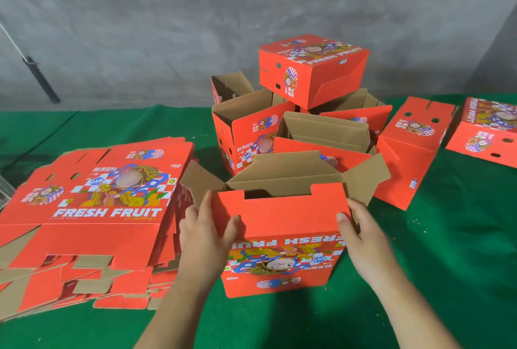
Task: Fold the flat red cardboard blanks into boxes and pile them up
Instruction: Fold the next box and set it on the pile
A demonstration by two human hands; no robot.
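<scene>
Right now I have both forearms reaching in from the bottom edge and meeting at a half-folded box (282,237) standing on the green cloth (447,278) just in front of me. My left hand (205,232) grips the box's upper left corner, thumb curled across the red front panel and fingers wrapped behind the edge. My right hand (361,239) grips the upper right corner the same way, thumb pressed on the front and fingers round the side. The box's top is open, its brown flaps splayed out left and right, and its print faces me upside down, so "FRESH FRUIT" reads inverted. To my left lies the stack of flat blanks (92,223), too many layers for me to count; the top one reads "FRESH FRUIT" in white over a cartoon figure on a checkered patch, with Chinese characters above that I cannot make out. Behind the box is the pile (293,125): I count roughly four open boxes showing brown insides, though they overlap and I cannot be sure, with one closed box (312,69) resting tilted on top, also marked "FRESH FRUIT". Two more closed boxes lie to the right, one (414,150) near the pile and one (486,130) cut off by the frame edge. A grey wall (140,41) stands behind.
</scene>
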